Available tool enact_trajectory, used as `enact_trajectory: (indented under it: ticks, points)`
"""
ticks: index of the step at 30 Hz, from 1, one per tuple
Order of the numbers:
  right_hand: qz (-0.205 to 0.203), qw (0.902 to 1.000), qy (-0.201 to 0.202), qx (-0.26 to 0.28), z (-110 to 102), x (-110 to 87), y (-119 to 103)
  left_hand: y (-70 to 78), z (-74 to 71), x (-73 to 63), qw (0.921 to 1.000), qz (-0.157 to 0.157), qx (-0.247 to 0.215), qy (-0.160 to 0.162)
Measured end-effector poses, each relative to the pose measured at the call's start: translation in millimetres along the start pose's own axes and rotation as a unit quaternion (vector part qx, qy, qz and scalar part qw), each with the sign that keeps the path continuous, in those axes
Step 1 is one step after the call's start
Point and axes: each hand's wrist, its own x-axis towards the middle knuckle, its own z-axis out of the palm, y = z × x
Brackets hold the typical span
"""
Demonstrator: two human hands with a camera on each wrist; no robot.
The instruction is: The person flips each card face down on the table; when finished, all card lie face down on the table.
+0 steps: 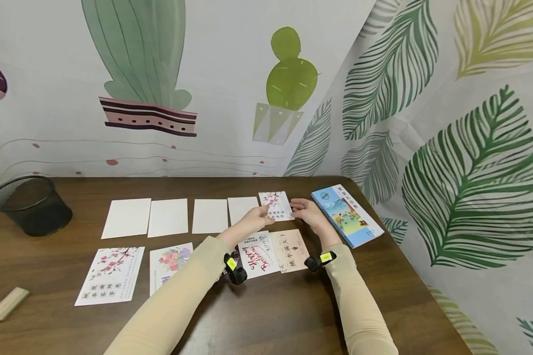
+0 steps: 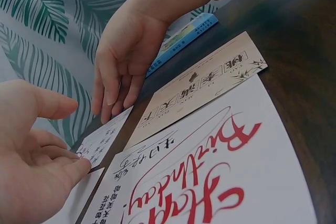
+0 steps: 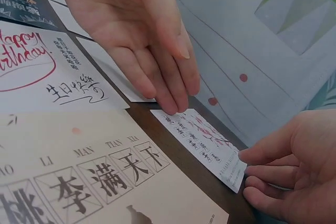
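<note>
A card printed with pink blossom branches and rows of characters (image 1: 280, 199) lies flat at the right end of the back row. My left hand (image 1: 252, 220) is at its left edge, fingertips touching or just over it. At the opposite edge is my right hand (image 1: 309, 213), with thumb and fingers loosely extended, and the right wrist view shows its fingertips beside the card's edge. Neither hand is curled round anything. Just in front lie a "Happy Birthday" card (image 2: 199, 166) and a beige card with large black characters (image 3: 100, 182).
Several blank white cards (image 1: 126, 218) continue the back row leftward. In front are another blossom card (image 1: 111, 276) and a flower card (image 1: 170, 261), partly under the left sleeve. A blue book (image 1: 348, 217) lies right, a mesh bin (image 1: 35, 212) and wooden block (image 1: 9, 303) left.
</note>
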Motion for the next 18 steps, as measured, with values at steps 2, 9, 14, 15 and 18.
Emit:
enact_trajectory:
  ticks: [2,9,14,15,18]
  points:
    - [-0.002,0.9999,0.005,0.009,0,0.4,1,-0.2,-0.4,-0.6,1.0,0.002,0.008,0.004]
    - [-0.006,0.9977,0.047,0.048,1,4.7,7,-1.5,-0.6,0.0,0.9998,-0.004,-0.017,0.012]
    - [-0.003,0.9944,0.047,0.094,5,7.7,9,-4.5,-0.4,1.9,0.9997,-0.007,-0.017,0.015]
    - [-0.003,0.9943,0.041,0.099,7,8.4,8,-4.9,-0.6,1.9,0.9997,-0.007,-0.016,0.016]
    - [-0.001,0.9936,0.026,0.109,10,10.6,8,-5.5,-1.2,1.6,0.9997,-0.005,-0.015,0.018]
